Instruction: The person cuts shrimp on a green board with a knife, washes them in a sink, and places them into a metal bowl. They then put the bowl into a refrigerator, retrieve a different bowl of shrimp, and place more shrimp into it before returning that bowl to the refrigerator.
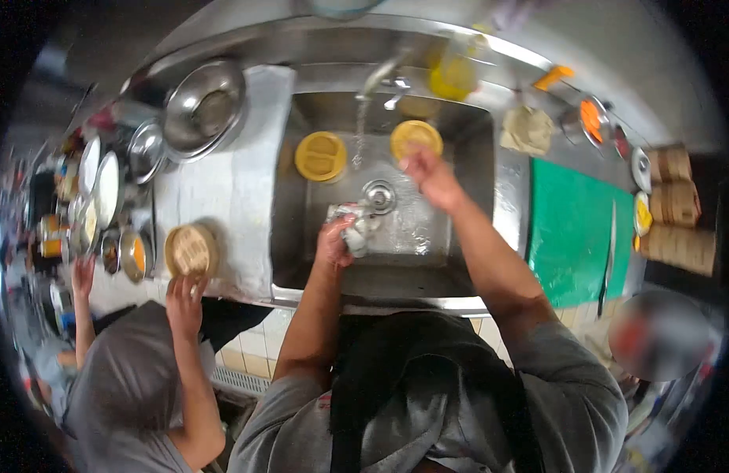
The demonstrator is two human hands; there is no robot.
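Observation:
Over the metal sink, my left hand is closed round a wet whitish cloth, just left of the drain. My right hand reaches to the near edge of a round yellow container; its fingers are blurred, so a grip cannot be made out. A second round yellow container sits at the sink's left side. Water runs from the faucet between the two containers.
At left, a co-worker's hand touches a round wooden steamer. Metal bowls stand behind it. On the right lie a green cutting board and a long knife. A yellow liquid bottle is behind the sink.

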